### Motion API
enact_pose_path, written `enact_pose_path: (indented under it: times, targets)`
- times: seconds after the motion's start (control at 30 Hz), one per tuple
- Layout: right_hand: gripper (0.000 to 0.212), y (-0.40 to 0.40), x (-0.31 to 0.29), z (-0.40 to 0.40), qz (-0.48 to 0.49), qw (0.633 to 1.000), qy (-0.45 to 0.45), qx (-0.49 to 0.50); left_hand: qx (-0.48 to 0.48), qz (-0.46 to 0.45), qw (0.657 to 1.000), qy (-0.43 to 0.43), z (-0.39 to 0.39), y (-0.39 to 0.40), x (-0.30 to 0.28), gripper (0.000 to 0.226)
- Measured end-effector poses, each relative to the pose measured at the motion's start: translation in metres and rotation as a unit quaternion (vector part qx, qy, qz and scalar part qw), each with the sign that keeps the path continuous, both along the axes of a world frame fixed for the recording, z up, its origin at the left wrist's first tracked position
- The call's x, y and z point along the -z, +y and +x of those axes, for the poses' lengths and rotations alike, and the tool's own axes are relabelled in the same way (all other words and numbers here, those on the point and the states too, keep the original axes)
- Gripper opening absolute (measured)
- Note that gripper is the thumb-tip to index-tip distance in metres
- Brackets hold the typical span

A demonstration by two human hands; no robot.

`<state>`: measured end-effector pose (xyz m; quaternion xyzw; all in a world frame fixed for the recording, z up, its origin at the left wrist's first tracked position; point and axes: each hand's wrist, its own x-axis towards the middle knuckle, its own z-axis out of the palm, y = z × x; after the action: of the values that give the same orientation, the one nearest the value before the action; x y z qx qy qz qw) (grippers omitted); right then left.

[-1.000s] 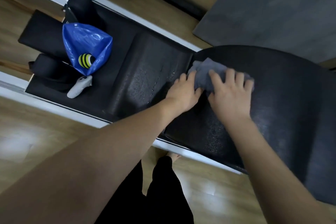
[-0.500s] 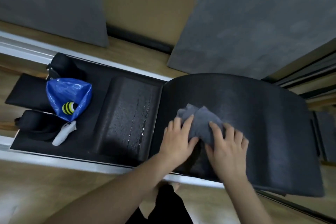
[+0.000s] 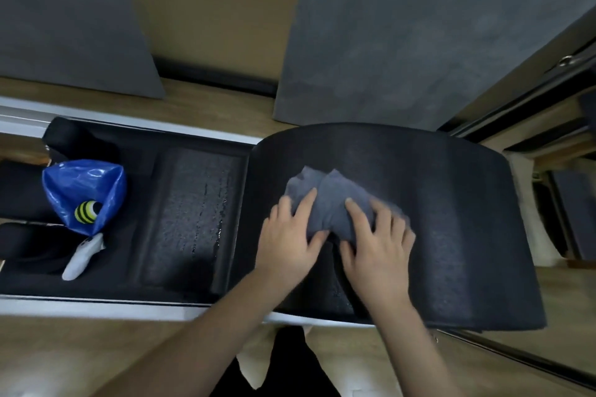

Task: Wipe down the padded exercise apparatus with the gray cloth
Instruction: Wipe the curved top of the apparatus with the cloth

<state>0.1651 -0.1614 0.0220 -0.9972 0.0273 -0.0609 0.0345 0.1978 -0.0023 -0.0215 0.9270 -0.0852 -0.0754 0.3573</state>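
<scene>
Under both flat, spread hands, left hand (image 3: 288, 240) and right hand (image 3: 377, 246), the crumpled gray cloth (image 3: 329, 200) rubs the curved black padded arc (image 3: 451, 203); the beaded flat black pad (image 3: 193, 216) left of them probably awaits wiping.

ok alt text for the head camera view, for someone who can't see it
Seen from above, a person's left hand and right hand press a gray cloth flat against the curved black pad of an exercise apparatus. To the left, on its flat black section, sit a blue bag holding a yellow-and-black striped ball and a white controller.
</scene>
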Motion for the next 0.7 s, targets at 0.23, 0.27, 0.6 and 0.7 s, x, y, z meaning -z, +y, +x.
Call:
enact_pose_path:
  times: [0.23,0.27,0.6,0.7]
  targets:
    - [0.060,-0.039,-0.002,-0.071,0.045,0.997,0.003,-0.065,-0.004,-0.041,0.999,-0.021,-0.080,-0.017,-0.006,0.072]
    - [0.059,-0.049,-0.005,-0.057,0.052,0.996,0.005,-0.068,-0.004,-0.031,0.999,-0.039,-0.065,-0.026,-0.010,0.069]
    - [0.060,-0.120,-0.012,0.108,0.056,0.997,-0.014,0.057,-0.013,0.128,0.991,-0.047,0.117,-0.136,-0.040,0.067]
    - [0.061,-0.115,-0.014,0.074,0.060,0.997,-0.018,0.047,-0.004,0.122,0.990,-0.071,0.086,-0.127,-0.039,0.068]
